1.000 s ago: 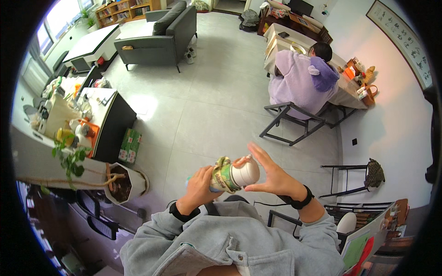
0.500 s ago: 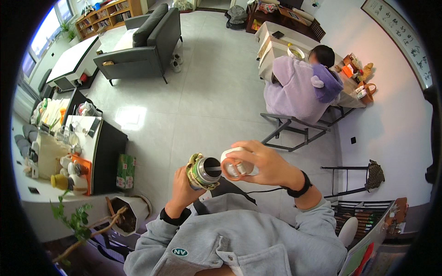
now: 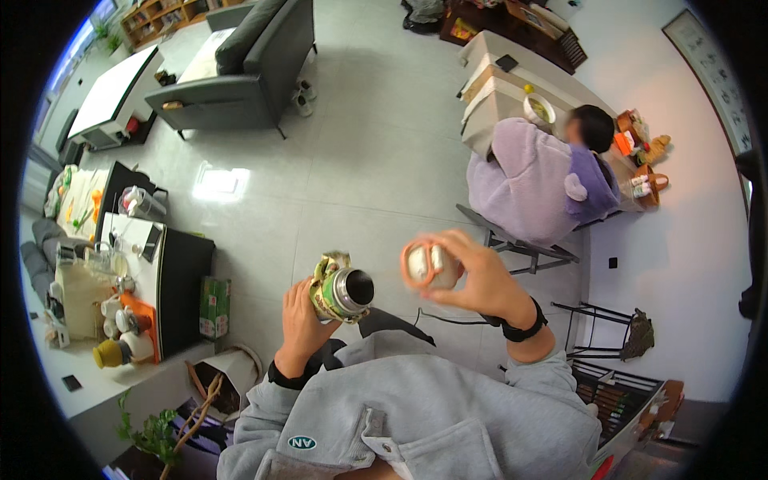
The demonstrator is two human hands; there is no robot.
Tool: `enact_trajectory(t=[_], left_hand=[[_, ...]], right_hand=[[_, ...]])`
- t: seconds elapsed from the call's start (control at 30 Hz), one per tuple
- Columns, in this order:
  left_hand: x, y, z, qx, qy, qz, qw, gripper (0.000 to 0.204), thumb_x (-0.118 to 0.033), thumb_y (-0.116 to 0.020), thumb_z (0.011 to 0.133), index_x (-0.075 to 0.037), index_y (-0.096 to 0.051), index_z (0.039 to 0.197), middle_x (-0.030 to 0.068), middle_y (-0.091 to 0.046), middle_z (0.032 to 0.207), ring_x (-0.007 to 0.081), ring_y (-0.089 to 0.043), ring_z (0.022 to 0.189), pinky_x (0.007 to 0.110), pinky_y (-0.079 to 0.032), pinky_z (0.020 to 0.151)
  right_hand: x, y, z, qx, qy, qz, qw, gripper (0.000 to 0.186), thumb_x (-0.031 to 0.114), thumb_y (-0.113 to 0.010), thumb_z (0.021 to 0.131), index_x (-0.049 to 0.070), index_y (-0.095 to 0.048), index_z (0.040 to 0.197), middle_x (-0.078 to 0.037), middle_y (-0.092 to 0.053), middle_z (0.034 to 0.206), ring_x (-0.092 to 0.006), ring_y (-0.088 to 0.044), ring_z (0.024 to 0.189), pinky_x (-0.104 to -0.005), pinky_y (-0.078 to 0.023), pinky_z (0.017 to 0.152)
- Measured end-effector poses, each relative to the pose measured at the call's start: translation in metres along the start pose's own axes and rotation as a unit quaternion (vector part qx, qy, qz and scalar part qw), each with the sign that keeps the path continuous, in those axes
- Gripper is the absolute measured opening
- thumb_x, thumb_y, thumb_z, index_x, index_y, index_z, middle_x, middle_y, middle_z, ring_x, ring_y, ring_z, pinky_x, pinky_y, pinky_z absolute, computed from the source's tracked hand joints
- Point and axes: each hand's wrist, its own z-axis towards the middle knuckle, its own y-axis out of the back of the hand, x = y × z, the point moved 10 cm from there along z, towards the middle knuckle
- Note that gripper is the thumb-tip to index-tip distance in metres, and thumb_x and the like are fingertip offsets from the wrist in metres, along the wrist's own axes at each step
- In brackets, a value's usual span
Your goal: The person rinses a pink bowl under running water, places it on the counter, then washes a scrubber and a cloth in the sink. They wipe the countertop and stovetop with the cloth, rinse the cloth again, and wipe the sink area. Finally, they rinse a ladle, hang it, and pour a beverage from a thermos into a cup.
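One flask (image 3: 342, 292) is held in the left hand (image 3: 302, 324), whose fingers are wrapped around the patterned green body; the open mouth is turned toward the camera and the dark inside cannot be made out. One lid (image 3: 426, 266), white with an orange rim, is gripped in the right hand (image 3: 472, 280), fingers curled over it; the lid is blurred and partly covered by those fingers. The flask and lid are held apart, near each other, above the grey floor (image 3: 352, 168). Both forearms are covered by grey sleeves. One seated person (image 3: 544, 180) in a lilac top is seen at a surface (image 3: 496, 88) to the right, with the chair (image 3: 520, 244) largely hidden. One dark sofa (image 3: 248, 68) is cut off at the upper edge.
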Motion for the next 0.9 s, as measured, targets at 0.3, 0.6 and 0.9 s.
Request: enact_trajectory(t=[0.3, 0.6, 0.9], left_hand=[[0.054, 0.026, 0.008, -0.036, 0.063, -0.002, 0.997, 0.079, -0.012, -0.082, 0.052, 0.001, -0.044, 0.120, 0.0174, -0.054, 0.115, 0.0349, -0.051, 0.106, 0.042, -0.040, 0.089], [0.130, 0.096, -0.072, -0.129, 0.085, -0.001, 0.988, 0.078, -0.016, -0.083, 0.055, -0.002, -0.044, 0.120, 0.0161, -0.054, 0.117, 0.0346, -0.052, 0.106, 0.042, -0.041, 0.089], [0.212, 0.171, -0.215, -0.258, 0.169, -0.069, 0.949, 0.081, -0.022, -0.087, 0.054, -0.003, -0.045, 0.120, 0.0133, -0.055, 0.113, 0.0309, -0.054, 0.104, 0.039, -0.044, 0.088]], right_hand=[[0.004, -0.017, 0.057, 0.017, -0.060, 0.053, 0.997, 0.061, 0.023, -0.078, 0.068, 0.010, -0.052, 0.122, -0.008, -0.057, 0.109, -0.0189, -0.058, 0.091, -0.0281, -0.050, 0.068], [0.031, -0.091, 0.046, 0.023, -0.114, 0.188, 0.975, 0.063, 0.019, -0.071, 0.071, 0.001, -0.046, 0.126, -0.006, -0.055, 0.111, -0.0143, -0.054, 0.100, -0.0279, -0.044, 0.086], [0.095, -0.198, 0.060, 0.074, -0.099, 0.210, 0.970, 0.077, 0.045, -0.072, 0.068, -0.003, -0.047, 0.123, -0.005, -0.054, 0.109, -0.0145, -0.052, 0.102, -0.0275, -0.040, 0.088]])
